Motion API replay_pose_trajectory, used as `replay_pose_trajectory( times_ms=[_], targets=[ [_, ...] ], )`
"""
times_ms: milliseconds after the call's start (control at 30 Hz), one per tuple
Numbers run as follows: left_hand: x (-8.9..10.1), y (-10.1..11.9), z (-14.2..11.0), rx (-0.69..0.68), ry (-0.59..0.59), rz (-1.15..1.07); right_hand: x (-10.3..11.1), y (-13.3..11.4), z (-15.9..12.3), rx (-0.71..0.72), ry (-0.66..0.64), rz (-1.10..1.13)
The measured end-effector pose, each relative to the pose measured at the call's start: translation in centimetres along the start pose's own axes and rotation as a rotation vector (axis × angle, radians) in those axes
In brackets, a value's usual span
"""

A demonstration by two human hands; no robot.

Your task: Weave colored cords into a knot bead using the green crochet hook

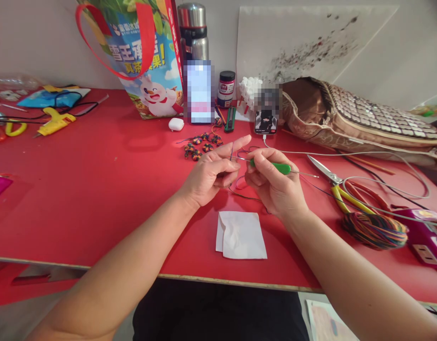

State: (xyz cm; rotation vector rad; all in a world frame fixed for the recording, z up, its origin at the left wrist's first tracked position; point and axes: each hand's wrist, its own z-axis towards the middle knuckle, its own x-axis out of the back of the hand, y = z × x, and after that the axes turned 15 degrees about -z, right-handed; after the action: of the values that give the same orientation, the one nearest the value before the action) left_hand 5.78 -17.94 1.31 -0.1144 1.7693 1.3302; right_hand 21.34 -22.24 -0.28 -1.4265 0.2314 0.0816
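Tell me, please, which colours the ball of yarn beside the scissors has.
Multicoloured strands: dark, orange-red and green; the yarn ball shows best in the head view.

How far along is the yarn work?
Finished, it seems: several small multicoloured pieces lying farther back. In hand: yarn over the left hand, index finger raised, and the green-handled hook in the right hand. Probably left: more hook work, since yarn sits near its tip; how much, I can't tell.

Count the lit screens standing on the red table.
2: one screen in front of the steel flask; the other right of the dark-lidded jar, above a white cable. Bags could hide more.
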Motion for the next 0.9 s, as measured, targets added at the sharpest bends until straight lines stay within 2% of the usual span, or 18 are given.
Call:
replay_pose_trajectory(
  times_ms=[167, 300, 400, 533, 700, 900],
  targets=[
    [0.0, -0.3, -0.2, 0.021, -0.017, 0.036, 0.4, 0.5, -0.3, 0.114, -0.047, -0.192],
    [0.0, -0.1, -0.2, 0.042, -0.03, 0.024, 0.6, 0.0, -0.4, 0.256, 0.0, -0.41],
    [0.1, 0.0, -0.1, 0.061, -0.041, 0.013, 0.9, -0.4, -0.3, 0.317, 0.002, -0.467],
    [0.7, -0.2, 0.3, 0.082, -0.071, 0.018, 1.1, -0.2, 0.0, 0.285, -0.057, -0.446],
    [1.2, -0.1, 0.5, 0.076, -0.021, 0.035, 0.6, -0.3, -0.1, 0.235, -0.09, -0.33],
    [1.2, 0.1, 0.5, 0.065, 0.022, 0.003, 0.3, -0.5, -0.1, 0.19, -0.039, -0.295]
  ],
)
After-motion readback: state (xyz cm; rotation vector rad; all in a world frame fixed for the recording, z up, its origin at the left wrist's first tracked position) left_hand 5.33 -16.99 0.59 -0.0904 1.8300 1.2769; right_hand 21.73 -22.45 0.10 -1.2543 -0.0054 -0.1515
